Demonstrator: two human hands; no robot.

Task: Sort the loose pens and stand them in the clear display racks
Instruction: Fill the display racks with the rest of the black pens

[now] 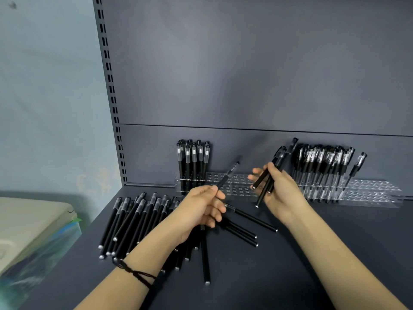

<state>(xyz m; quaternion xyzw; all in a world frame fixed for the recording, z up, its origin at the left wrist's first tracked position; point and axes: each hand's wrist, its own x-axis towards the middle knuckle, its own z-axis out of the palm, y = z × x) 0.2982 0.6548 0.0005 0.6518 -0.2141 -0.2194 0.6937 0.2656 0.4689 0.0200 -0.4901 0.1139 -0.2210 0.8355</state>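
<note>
The left hand (201,206) pinches one slim black capped pen (228,175) just before the clear acrylic display rack (241,191). The right hand (281,193) clasps a bundle of black pens (282,156) over that rack's right end. Loose black pens (134,222) lie on the dark grey shelf (290,265) left of the rack, while upright black pens (194,162) fill its left end.

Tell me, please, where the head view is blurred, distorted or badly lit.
In the head view, the single pen pinched by the left hand is motion-smeared; the beige box at lower left is blurred too; the wide lens leans and bows the slotted upright; light is soft and even.
</note>
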